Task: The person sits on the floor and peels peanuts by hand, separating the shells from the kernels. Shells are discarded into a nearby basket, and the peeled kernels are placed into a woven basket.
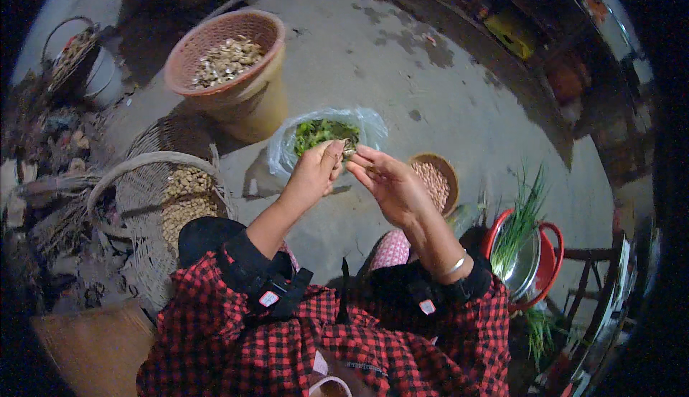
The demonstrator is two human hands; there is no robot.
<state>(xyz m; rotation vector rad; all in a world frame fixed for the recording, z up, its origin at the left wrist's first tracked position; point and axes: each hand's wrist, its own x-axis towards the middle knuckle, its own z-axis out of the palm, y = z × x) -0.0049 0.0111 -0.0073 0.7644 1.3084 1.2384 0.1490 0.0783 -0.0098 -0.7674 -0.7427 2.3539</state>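
Note:
My left hand (pixel 318 170) pinches a small peanut pod (pixel 349 150) between thumb and forefinger. From the other side my right hand (pixel 388 180) meets it with its fingertips, the other fingers loosely spread. Whether the pod is cracked is too small to tell. Just beyond my hands lies a clear plastic bag (pixel 374 128) of green leaves (pixel 317 134). A round bowl (pixel 455 184) of shelled pink peanuts (pixel 430 181) stands on the floor, partly behind my right hand. By my left knee, a wicker basket (pixel 156 158) holds unshelled peanuts (pixel 188 192).
An orange plastic bin (pixel 253 93) with peanut shells (pixel 229 63) stands front left. To the right, a red basin (pixel 552 268) carries a metal bowl and green stalks (pixel 519 227). Firewood and twigs (pixel 59 219) pile up at far left. Shelving (pixel 538 47) lines the upper right.

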